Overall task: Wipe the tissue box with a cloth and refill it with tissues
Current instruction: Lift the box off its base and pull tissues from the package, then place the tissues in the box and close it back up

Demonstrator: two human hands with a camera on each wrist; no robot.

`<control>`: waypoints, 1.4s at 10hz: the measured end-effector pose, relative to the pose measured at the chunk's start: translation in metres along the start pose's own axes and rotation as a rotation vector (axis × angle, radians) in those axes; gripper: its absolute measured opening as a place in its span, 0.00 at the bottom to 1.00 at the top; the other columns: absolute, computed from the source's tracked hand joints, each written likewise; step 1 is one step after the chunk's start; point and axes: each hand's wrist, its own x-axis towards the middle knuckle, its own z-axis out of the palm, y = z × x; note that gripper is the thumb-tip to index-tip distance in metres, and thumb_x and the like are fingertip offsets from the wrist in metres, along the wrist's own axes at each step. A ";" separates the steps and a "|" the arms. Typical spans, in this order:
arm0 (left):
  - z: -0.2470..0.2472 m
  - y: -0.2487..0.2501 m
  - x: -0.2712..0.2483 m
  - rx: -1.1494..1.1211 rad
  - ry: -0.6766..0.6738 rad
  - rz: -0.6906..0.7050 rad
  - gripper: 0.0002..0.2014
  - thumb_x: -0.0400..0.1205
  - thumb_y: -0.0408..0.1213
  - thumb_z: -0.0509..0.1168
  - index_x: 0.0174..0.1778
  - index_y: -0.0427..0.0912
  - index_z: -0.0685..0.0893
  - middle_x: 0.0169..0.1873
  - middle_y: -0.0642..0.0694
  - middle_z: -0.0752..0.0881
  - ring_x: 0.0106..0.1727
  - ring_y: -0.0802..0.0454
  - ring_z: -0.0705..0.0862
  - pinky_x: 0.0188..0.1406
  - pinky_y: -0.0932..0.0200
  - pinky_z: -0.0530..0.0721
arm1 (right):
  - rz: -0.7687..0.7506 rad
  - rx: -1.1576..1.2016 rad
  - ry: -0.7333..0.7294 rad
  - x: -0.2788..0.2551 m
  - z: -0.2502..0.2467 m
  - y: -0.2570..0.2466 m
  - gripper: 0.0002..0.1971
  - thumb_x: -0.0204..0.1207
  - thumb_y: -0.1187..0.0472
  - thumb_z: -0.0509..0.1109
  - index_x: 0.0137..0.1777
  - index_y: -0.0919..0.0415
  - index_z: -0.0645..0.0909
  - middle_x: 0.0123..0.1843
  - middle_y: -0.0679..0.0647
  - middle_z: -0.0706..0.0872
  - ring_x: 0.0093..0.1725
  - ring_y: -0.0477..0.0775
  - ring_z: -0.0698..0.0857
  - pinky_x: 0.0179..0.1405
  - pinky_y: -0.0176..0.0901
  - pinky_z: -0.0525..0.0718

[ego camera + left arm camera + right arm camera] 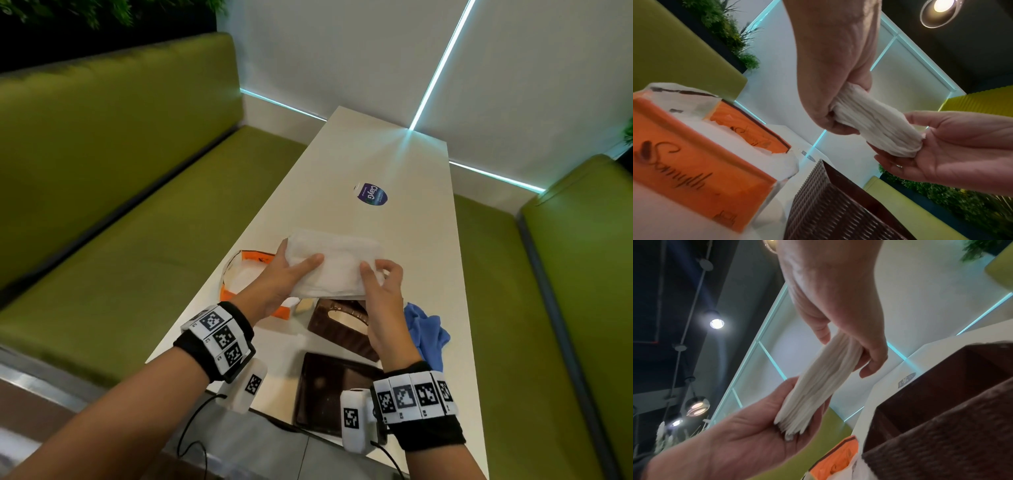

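Note:
Both hands hold a thick stack of white tissues (pixel 337 270) level in the air over the table. My left hand (pixel 296 260) grips its left end, thumb on top and fingers underneath. My right hand (pixel 378 274) pinches the right end. In the left wrist view the stack (pixel 875 123) shows edge-on between the two palms. Directly below stands the brown woven tissue box (pixel 337 325), its top slot facing up, partly hidden by my right hand. A flat brown panel (pixel 329 394) lies in front of it. The blue cloth (pixel 426 329) lies crumpled to the right of the box.
An opened orange tissue pack (pixel 239 274) with white tissues inside lies left of the box, near the white table's left edge (pixel 260 219). A round purple sticker (pixel 371 194) sits farther back. Green benches (pixel 137 222) flank the table on both sides.

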 end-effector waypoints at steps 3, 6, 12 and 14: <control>0.060 -0.005 0.025 0.589 -0.025 -0.109 0.27 0.86 0.35 0.59 0.76 0.39 0.53 0.42 0.45 0.77 0.38 0.52 0.78 0.30 0.64 0.74 | 0.179 -0.462 0.089 0.016 -0.056 0.000 0.30 0.79 0.61 0.70 0.76 0.65 0.61 0.66 0.63 0.80 0.55 0.58 0.80 0.50 0.46 0.80; 0.094 -0.047 0.041 0.994 -0.016 -0.126 0.27 0.83 0.24 0.53 0.77 0.36 0.53 0.61 0.29 0.79 0.52 0.39 0.84 0.50 0.46 0.83 | 0.150 -1.159 -0.010 0.035 -0.042 0.026 0.14 0.80 0.66 0.64 0.63 0.74 0.77 0.57 0.67 0.86 0.56 0.67 0.85 0.44 0.46 0.79; 0.094 -0.061 0.032 1.594 -0.141 0.065 0.21 0.82 0.25 0.57 0.72 0.25 0.67 0.70 0.28 0.69 0.70 0.33 0.71 0.71 0.46 0.73 | -0.012 -1.482 -0.163 0.044 -0.031 0.040 0.14 0.81 0.63 0.63 0.65 0.64 0.77 0.63 0.64 0.82 0.62 0.65 0.82 0.55 0.51 0.79; 0.068 -0.044 0.028 1.205 -0.170 0.153 0.18 0.85 0.27 0.53 0.71 0.32 0.75 0.66 0.34 0.78 0.66 0.39 0.78 0.66 0.49 0.77 | 0.048 -1.443 -0.279 0.039 -0.026 0.042 0.17 0.80 0.57 0.63 0.65 0.66 0.78 0.62 0.65 0.84 0.61 0.66 0.83 0.58 0.52 0.81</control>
